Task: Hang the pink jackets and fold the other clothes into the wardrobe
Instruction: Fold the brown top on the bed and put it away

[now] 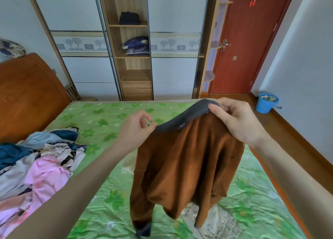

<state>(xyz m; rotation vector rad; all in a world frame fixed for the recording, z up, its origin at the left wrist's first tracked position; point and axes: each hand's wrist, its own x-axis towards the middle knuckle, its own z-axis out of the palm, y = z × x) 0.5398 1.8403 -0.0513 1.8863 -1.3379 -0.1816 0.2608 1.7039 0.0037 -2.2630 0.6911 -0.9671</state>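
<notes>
A brown garment (185, 166) with a dark grey waistband hangs over the bed, held up by both hands. My left hand (137, 130) pinches the left end of the grey band between thumb and fingers. My right hand (236, 120) grips the band's right end, higher up. The garment's legs or sleeves dangle down to dark cuffs near the bottom edge. A pile of clothes (36, 166) lies at the left of the bed, with a pink jacket (48, 177) on top. The open wardrobe section (133, 46) stands straight ahead, with folded dark items on two shelves.
The bed has a green flowered sheet (100, 123) and a brown headboard (27, 94) at left. A grey-beige garment (221, 220) lies under the hanging one. A red door (246, 40) is at the right, a blue bucket (265, 103) on the floor beside it.
</notes>
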